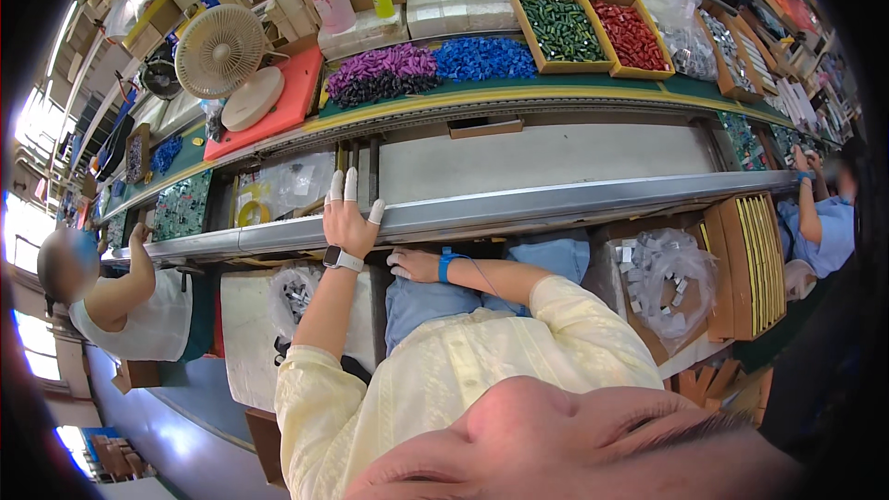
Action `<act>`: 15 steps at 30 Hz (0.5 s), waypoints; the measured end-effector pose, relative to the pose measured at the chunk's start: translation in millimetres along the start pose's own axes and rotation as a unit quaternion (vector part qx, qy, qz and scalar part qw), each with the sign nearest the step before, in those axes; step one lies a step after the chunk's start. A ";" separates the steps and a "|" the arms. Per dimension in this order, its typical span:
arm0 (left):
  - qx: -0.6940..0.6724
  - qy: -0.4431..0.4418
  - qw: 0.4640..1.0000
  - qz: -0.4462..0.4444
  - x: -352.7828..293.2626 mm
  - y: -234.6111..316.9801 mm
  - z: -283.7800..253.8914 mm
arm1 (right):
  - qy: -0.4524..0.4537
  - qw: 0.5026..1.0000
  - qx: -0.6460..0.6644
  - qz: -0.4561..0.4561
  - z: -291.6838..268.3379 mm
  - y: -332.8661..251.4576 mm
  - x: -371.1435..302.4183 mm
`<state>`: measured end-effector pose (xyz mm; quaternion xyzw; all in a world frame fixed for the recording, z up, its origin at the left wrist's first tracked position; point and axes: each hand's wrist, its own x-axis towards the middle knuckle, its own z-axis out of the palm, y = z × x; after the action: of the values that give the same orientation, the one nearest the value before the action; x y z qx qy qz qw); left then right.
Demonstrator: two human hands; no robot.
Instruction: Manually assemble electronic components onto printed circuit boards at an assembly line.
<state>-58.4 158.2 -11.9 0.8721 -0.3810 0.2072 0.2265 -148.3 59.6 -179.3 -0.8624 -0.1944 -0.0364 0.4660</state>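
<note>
My left hand lies on the grey metal rail along the near side of the line, fingers stretched out and apart. White covers sit on its fingertips, and the wrist carries a watch with a pale band. Nothing is in this hand. Below the rail, my right hand rests on my lap at the top of my jeans, fingers loosely bent and partly covered in white. No held thing shows there. A blue strap with a thin cord circles the right wrist.
Across the line lie purple parts, blue parts, and boxes of green parts and red parts. A fan stands at left. Circuit boards sit left, near a co-worker; another person works right. A bagged box stands beside me.
</note>
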 end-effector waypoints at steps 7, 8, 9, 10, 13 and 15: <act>-0.014 0.007 1.000 0.000 -0.2 -4.4 1.9 | 0.137 0.965 0.146 0.169 18.7 -59.8 -15.3; -0.016 0.009 1.000 0.001 0.1 -4.4 2.9 | 0.138 0.965 0.143 0.170 23.9 -60.7 -20.0; -0.009 0.008 1.000 -0.001 0.1 -4.6 3.0 | 0.153 0.942 0.214 0.211 28.4 -60.5 -23.1; 0.000 0.007 1.000 -0.005 -2.9 -6.5 1.7 | 0.164 0.911 0.284 0.251 28.1 -69.5 -24.0; -0.016 0.006 1.000 -0.008 4.6 -4.6 2.1 | 0.064 0.847 0.406 0.338 23.3 -75.8 -25.2; -0.013 -0.011 1.000 -0.017 5.7 0.5 -1.3 | 0.046 0.853 0.403 0.330 16.8 -74.4 -26.4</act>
<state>-55.5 155.3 -7.7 0.8776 -0.3715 0.1892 0.2368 -202.1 101.8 -136.4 -0.6101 0.1256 0.1608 0.7656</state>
